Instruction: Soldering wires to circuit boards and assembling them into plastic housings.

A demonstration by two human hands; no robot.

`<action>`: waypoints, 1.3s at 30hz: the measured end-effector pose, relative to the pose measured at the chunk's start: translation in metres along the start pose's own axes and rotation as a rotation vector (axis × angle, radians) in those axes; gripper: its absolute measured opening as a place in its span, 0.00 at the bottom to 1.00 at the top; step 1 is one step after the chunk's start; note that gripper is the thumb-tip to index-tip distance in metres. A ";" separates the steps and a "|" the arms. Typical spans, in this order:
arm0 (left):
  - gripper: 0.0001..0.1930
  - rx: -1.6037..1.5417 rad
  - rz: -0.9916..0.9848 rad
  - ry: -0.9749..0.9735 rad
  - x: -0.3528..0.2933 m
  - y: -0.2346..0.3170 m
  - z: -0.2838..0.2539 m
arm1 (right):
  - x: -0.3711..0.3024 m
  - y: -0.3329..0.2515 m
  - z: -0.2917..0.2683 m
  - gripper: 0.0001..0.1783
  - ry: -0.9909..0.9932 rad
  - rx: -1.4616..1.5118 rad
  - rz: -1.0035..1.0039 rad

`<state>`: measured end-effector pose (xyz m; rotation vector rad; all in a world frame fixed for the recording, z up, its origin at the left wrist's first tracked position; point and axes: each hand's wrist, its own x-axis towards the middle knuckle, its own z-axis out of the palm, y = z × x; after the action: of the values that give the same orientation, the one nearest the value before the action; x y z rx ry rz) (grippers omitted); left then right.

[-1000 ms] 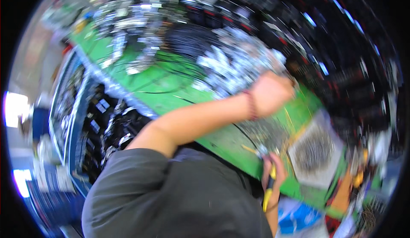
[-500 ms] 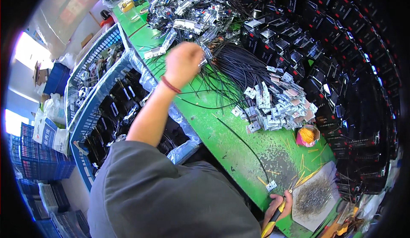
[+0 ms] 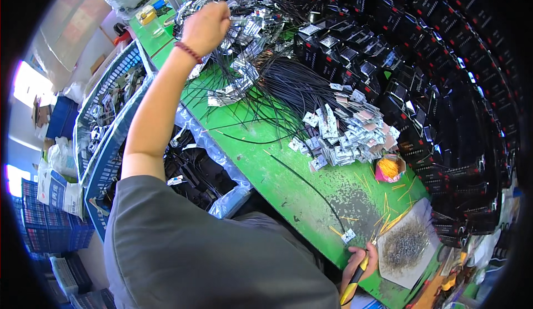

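Observation:
Stretched out over the far end of the green bench, my left hand (image 3: 206, 29) is closed, its fingers curled. It is above the heap of silver metal parts with black cables (image 3: 250, 29); what it holds, if anything, is hidden. At the bench's near edge my right hand (image 3: 363, 262) is wrapped round a hand tool with a yellow-and-black handle (image 3: 350, 292). The tool's thin metal end points toward the thin yellow sticks. Close to it lies a small silver plate (image 3: 348, 236) on a single black cable (image 3: 311, 190).
Cabled small plates (image 3: 355, 137) are piled mid-bench. A pink container of yellow sticks (image 3: 390, 167) stands near a pale board with dark bits (image 3: 408, 248). Black boxes (image 3: 444, 87) are stacked along the right. Lined blue crates (image 3: 105, 184) stand left of the bench.
My left hand has moved farther away and to the left, over the metal parts. My right hand keeps its hold on the tool. The whole view has shifted slightly.

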<state>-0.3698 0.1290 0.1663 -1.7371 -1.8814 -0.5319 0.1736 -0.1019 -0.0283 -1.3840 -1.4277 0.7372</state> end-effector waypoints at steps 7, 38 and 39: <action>0.06 -0.634 0.353 -0.033 -0.019 0.172 -0.162 | 0.034 -0.040 -0.027 0.08 0.085 0.185 -0.133; 0.18 -2.070 -0.439 -1.161 -0.130 0.312 -0.019 | 0.052 -0.058 -0.047 0.18 -0.054 -0.333 -0.496; 0.18 -2.066 -0.511 -1.097 -0.127 0.296 -0.023 | 0.053 -0.055 -0.051 0.18 -0.041 -0.345 -0.477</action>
<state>-0.0678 0.0442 0.0884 -2.8802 -2.4771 -3.0217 0.2069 -0.0708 0.0517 -1.2068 -1.8892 0.2166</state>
